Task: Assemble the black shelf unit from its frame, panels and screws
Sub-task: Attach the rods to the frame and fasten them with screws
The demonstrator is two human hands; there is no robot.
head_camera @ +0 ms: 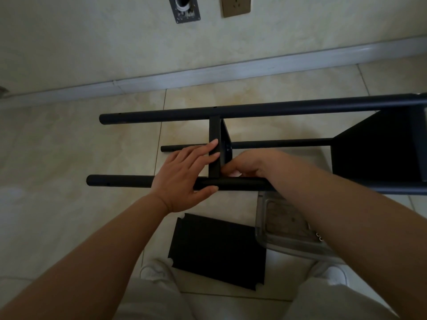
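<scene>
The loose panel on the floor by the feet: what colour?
Plain black, no pattern; the loose panel shows in the head view.

Beige tiled floor (69,139), pale grey skirting board (231,70) along cream wall (92,42), bronze wall socket (235,5), grey metal wall plate (183,9) with round opening, clear plastic container (284,227) on floor

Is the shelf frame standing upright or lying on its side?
Lying on its side: the frame's long poles run level above the floor, and the fitted panel stands on edge.
</scene>
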